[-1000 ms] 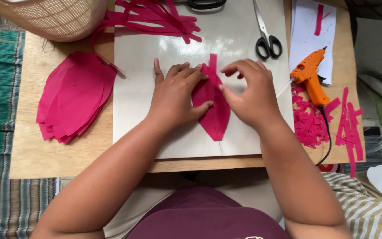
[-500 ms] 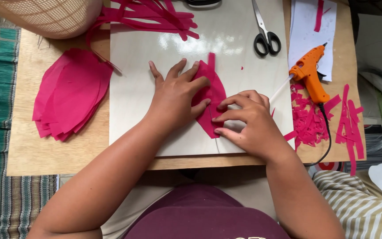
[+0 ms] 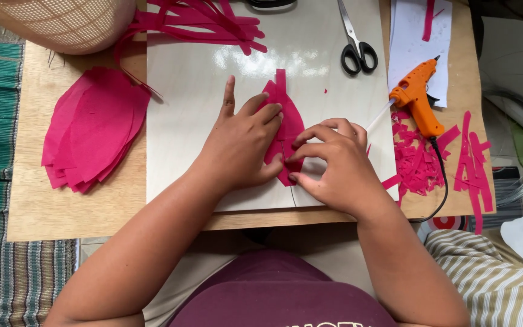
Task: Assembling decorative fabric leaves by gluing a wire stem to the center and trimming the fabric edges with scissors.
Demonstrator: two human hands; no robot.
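A pink paper petal point(image 3: 287, 118) lies on a white board point(image 3: 195, 91) in the middle of the wooden table. My left hand point(image 3: 240, 142) rests flat on the petal's left side with fingers spread. My right hand point(image 3: 334, 163) presses with curled fingertips on the petal's lower right part, near its pointed lower end. A thin wire seems to run down from the petal's tip. Both hands cover much of the petal.
A stack of pink petals point(image 3: 92, 130) lies at the left. Pink paper strips point(image 3: 201, 21) and black-handled scissors point(image 3: 355, 45) lie at the back. An orange glue gun point(image 3: 416, 97), pink scraps point(image 3: 422, 160) and a woven basket point(image 3: 62, 21) are nearby.
My right hand has slid from the petal's upper right down to its lower part. My left hand has stayed on the petal, its fingers a little more spread.
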